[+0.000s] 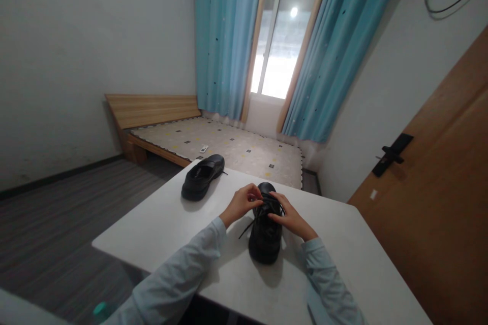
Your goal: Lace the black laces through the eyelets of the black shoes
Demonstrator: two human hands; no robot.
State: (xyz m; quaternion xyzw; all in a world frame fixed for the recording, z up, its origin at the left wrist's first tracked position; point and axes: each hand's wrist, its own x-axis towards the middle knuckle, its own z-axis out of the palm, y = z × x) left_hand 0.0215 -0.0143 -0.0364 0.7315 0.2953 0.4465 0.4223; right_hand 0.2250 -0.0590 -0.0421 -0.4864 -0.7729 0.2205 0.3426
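A black lace-up shoe [266,236] stands on the white table [171,223], toe pointing away from me. My left hand [242,204] pinches a black lace at the shoe's left side, fingers closed on it. On the shoe's upper lies my right hand [290,219], its fingers on the laces at the right side. A loose lace end trails off the shoe's left onto the table. A second black shoe [202,176] lies apart at the table's far left corner, untouched.
A wooden bed frame with a patterned mattress [229,144] stands beyond the table under a window with blue curtains [229,35]. At the right is a wooden door [438,188] with a black handle. Dark floor lies to the left.
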